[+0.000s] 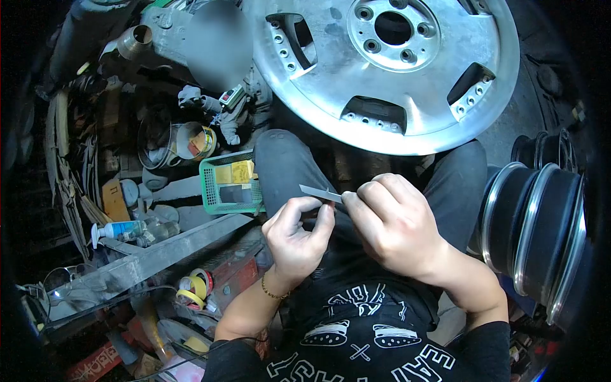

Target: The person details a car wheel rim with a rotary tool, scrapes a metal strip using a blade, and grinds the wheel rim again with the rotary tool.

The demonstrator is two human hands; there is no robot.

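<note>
The fingers of the right hand (396,219) are closed in a tight pinch on one end of a thin grey metal strip (320,192), which juts out to the left over the person's lap. The left hand (296,234) sits just beside it, thumb and forefinger curled together close under the strip; whether they actually grip it I cannot tell. Both hands hold the strip near the chest, probably so the small piece can be seen closely. Just beyond the knees lies a large silver wheel rim (382,70), face up. A green basket (230,183) with yellow packets stands by the left knee, and dark rims (538,232) are stacked on the right.
</note>
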